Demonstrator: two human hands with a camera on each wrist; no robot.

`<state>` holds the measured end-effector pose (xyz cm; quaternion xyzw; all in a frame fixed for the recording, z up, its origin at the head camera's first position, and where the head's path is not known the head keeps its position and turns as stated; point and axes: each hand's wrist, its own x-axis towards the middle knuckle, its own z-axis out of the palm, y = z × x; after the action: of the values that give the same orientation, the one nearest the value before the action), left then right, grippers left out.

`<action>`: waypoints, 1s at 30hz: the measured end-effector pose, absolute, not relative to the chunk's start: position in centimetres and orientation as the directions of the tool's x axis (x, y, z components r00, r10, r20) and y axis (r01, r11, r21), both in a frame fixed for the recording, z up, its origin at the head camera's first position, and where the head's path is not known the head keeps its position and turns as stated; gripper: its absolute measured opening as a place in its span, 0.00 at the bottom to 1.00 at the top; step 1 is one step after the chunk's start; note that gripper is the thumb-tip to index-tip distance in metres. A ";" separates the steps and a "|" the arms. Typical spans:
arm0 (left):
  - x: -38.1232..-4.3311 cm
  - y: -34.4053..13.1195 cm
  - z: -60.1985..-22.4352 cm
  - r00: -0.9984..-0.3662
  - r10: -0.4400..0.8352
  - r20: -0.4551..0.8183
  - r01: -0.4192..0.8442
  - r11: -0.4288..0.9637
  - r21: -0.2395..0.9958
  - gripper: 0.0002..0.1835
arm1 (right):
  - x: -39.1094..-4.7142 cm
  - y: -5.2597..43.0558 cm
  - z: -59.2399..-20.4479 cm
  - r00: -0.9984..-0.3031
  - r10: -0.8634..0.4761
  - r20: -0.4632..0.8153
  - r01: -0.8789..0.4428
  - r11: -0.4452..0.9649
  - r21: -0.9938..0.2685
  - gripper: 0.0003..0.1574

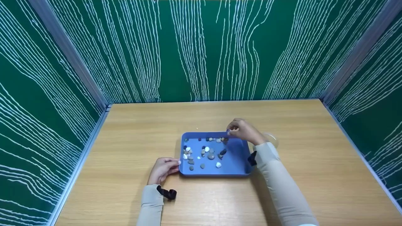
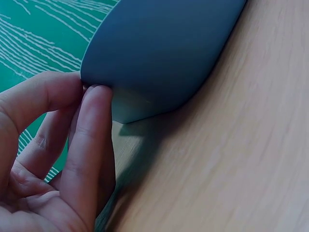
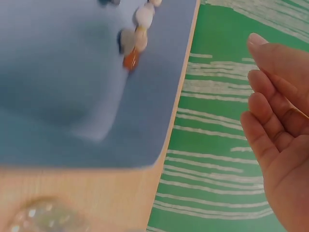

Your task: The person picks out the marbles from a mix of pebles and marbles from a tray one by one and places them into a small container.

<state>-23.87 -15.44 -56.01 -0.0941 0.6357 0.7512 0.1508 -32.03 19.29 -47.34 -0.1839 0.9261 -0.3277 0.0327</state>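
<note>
A blue rectangular tray (image 1: 232,163) holds several small pebbles in white, grey, brown and black. Some pebbles (image 1: 216,140) form a row along its far side; others lie scattered toward the left, including a white pebble (image 1: 218,164). My left hand (image 1: 164,169) pinches the tray's left edge between thumb and fingers; in the left wrist view the fingertips (image 2: 99,96) meet its corner. Above the far rim, my right hand (image 1: 243,129) pinches a tiny dark-blue stone (image 1: 228,130). That stone is hidden in the right wrist view, where the fingers (image 3: 263,108) are curled.
A clear round container (image 1: 272,140) stands right of the tray, partly behind my right forearm; it appears blurred in the right wrist view. The wooden table (image 1: 141,125) extends around the tray, bordered by green walls (image 1: 220,62) with white lines.
</note>
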 end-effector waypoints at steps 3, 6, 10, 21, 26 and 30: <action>-23.9 -15.5 -56.0 -0.934 0.107 -0.341 -0.354 -0.143 0.924 0.16 | -31.8 20.4 -47.6 -0.934 -0.348 0.077 -0.319 0.720 -0.617 0.08; -24.0 -15.5 -56.1 -0.932 0.106 -0.347 -0.360 -0.140 0.922 0.17 | -31.6 21.4 -47.7 -0.934 -0.346 0.093 -0.327 0.717 -0.615 0.09; -24.0 -15.5 -56.0 -0.929 0.102 -0.355 -0.367 -0.138 0.920 0.18 | -31.3 22.9 -47.7 -0.943 -0.323 0.076 -0.300 0.731 -0.612 0.10; -23.9 -15.5 -56.1 -0.930 0.108 -0.352 -0.365 -0.147 0.919 0.14 | -30.0 27.0 -47.5 -0.961 -0.273 0.050 -0.244 0.743 -0.623 0.07; -23.9 -15.6 -56.2 -0.935 0.114 -0.336 -0.351 -0.159 0.923 0.05 | -29.6 28.5 -47.6 -0.966 -0.256 0.033 -0.221 0.753 -0.620 0.07; -24.0 -15.6 -56.3 -0.937 0.116 -0.331 -0.346 -0.163 0.924 0.03 | -29.3 29.3 -47.6 -0.973 -0.230 0.002 -0.181 0.762 -0.622 0.08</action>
<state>-24.00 -15.58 -56.30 -0.0917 0.6286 0.7571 0.1525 -29.33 29.31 -47.65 -0.1097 0.9378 -0.3274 0.0373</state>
